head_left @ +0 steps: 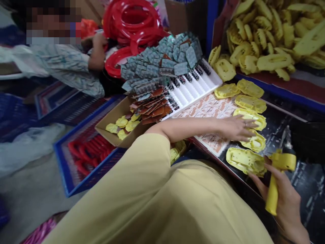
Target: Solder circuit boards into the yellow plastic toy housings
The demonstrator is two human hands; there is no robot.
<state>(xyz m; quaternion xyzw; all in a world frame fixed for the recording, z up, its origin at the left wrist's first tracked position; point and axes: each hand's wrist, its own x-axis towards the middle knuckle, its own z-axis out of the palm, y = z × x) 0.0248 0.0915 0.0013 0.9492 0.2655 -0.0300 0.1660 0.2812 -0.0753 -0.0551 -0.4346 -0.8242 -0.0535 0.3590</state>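
My left hand [237, 128] reaches across from the left, its fingers spread over two pale yellow moulded plastic shells [257, 141], touching them. Below these lies another yellow plastic shell [241, 159], hollow side up. My right hand [283, 193] pinches its near right end between thumb and fingers. In front of my right palm is a yellow pistol-shaped tool [283, 162] with a black part and a thin tip; its handle shows along its whole length, and what supports it is unclear. Further yellow shells [250, 103] form a row beyond my left hand.
A white ribbed tray [191, 91] bears green and brown circuit boards [152, 66]. Yellow parts fill a large bin [276, 37]. Red rings [134, 20] are stacked near a co-worker [66, 64]. A cardboard box [106, 123] and blue crate [61, 159] stand left.
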